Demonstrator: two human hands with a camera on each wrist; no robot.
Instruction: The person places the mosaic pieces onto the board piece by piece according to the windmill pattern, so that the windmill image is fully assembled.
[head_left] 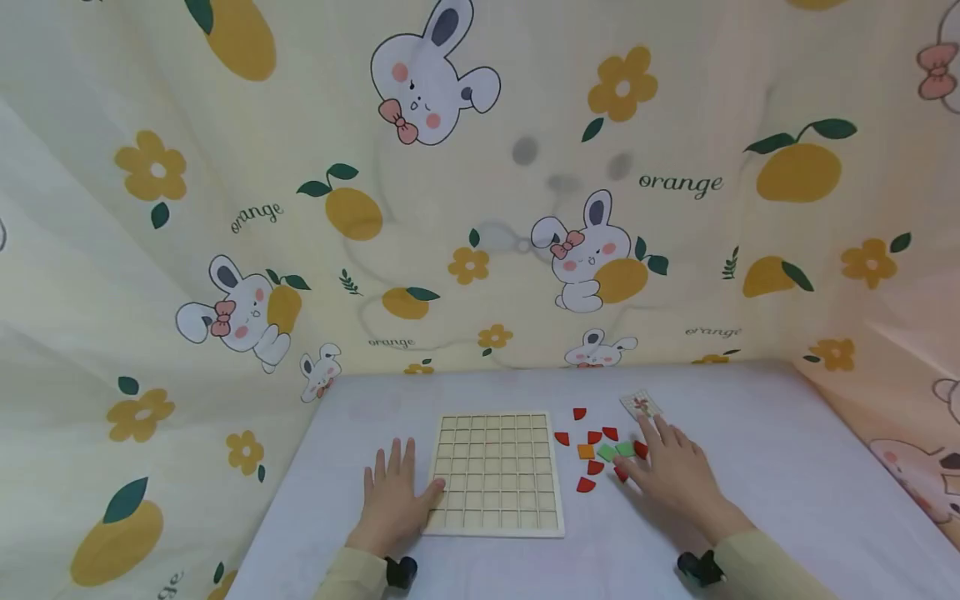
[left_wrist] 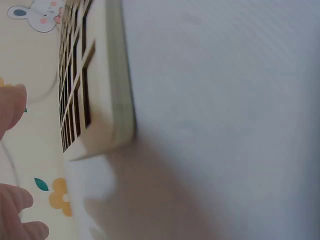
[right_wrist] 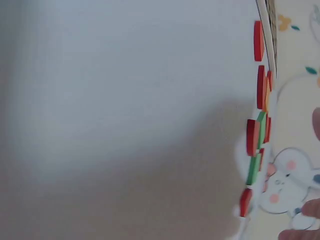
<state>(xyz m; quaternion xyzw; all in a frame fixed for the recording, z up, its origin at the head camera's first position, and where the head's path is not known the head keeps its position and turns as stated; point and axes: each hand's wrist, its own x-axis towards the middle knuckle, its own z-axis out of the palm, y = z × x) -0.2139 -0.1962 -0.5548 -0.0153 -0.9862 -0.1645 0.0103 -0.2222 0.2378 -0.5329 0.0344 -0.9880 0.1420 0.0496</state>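
Note:
A pale wooden grid board with square cells lies on the table. My left hand is beside it with fingers spread, its thumb at the board's left edge. In the left wrist view, fingers show at the left, near the board's corner. My right hand reaches over the right of the loose pieces, fingers extended and holding nothing visible. Around it lie several red quarter-round pieces, an orange square and green squares. A small patterned card lies by its fingertips; contact is unclear.
The table has a white cover. A curtain printed with rabbits and oranges hangs behind and along both sides. The red pieces and green pieces stand in a low row in the right wrist view.

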